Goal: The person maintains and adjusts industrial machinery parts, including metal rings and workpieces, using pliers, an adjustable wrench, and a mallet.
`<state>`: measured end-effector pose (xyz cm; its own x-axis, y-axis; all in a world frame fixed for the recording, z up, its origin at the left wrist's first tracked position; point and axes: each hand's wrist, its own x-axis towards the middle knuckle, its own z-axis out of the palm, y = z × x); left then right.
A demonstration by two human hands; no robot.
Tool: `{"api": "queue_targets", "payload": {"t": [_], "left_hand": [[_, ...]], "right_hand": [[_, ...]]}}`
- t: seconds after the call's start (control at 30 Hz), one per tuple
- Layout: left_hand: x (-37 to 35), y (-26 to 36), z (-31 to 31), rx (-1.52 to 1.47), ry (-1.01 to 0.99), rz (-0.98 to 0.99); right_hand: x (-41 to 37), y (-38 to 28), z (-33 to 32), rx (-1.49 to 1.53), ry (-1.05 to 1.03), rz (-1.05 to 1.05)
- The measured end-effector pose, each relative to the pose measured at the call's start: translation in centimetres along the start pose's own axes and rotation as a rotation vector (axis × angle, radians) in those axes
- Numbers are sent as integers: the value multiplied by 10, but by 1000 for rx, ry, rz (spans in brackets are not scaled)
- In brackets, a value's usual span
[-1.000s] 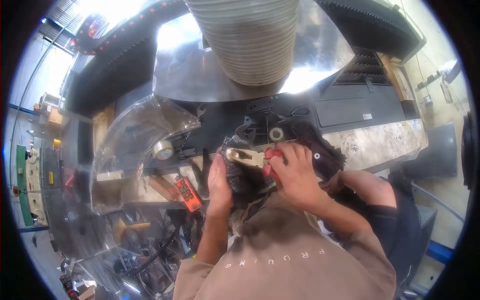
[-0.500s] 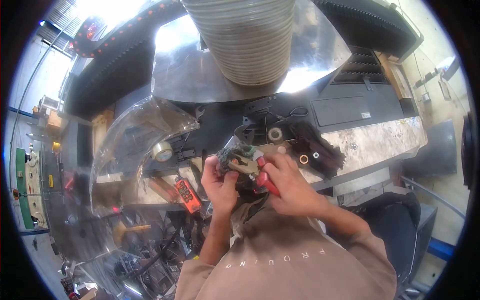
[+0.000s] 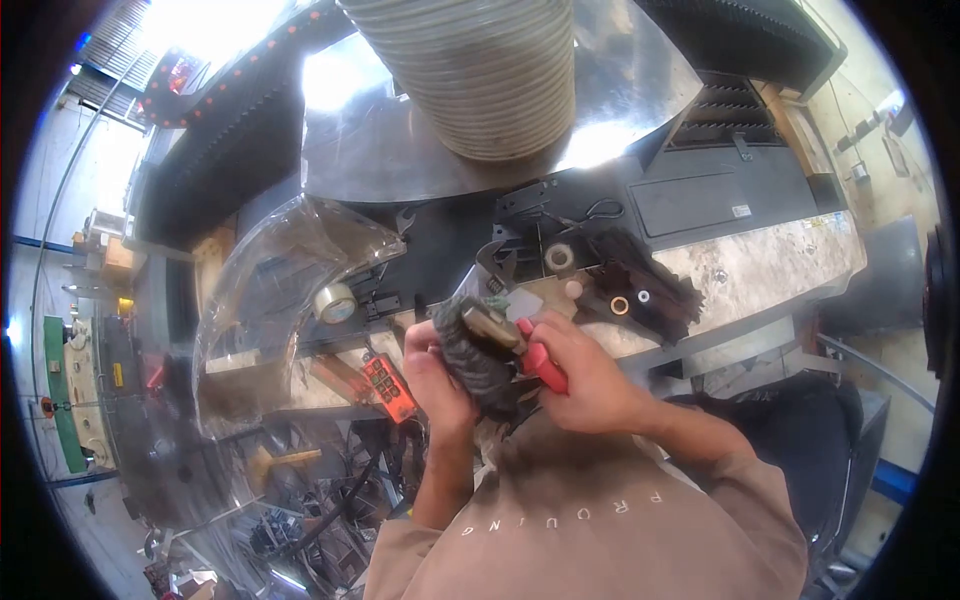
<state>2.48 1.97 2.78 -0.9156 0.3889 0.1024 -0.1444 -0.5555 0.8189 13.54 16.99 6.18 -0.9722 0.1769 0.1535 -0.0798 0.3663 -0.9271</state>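
Note:
My right hand [image 3: 585, 377] is closed around the red handles of a pair of pliers [image 3: 543, 366], held in front of my chest. The tan metal head of the pliers points left, against a bunched dark grey cloth [image 3: 472, 365]. My left hand [image 3: 437, 382] grips this cloth from the left side, thumb toward me, and the cloth wraps partly around the tool's head. The lower part of the jaws is hidden by the cloth. Just beyond the hands lies an adjustable wrench [image 3: 495, 262] on the bench.
On the bench [image 3: 760, 272] are a dark glove-like cloth [image 3: 655, 290] with rings on it, a tape roll [image 3: 560, 258], a clear tape roll [image 3: 333, 303], scissors [image 3: 603, 210] and an orange remote [image 3: 388, 388]. Clear plastic sheeting [image 3: 255, 300] hangs left. A ribbed hose [image 3: 480, 90] stands ahead.
The dark cloth has turned and now covers more of the pliers' head, whose spread jaws showed before. Both hands have shifted slightly, still holding the same things.

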Motion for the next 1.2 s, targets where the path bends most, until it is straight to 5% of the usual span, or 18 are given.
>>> {"api": "queue_targets", "payload": {"t": [0.2,0.4,0.87,1.0,1.2], "left_hand": [[3,3,11,297,59,187],[9,25,5,1118,-203,137],[30,-4,6,645,19,150],[29,-11,8,529,110,159],[24,-19,-2,683,132,233]], "right_hand": [[0,-5,3,74,20,69],[-4,4,4,-11,-45,-18],[18,-1,19,70,-147,117],[16,57,42,211,-138,42],[15,42,45,165,-116,99]]}}
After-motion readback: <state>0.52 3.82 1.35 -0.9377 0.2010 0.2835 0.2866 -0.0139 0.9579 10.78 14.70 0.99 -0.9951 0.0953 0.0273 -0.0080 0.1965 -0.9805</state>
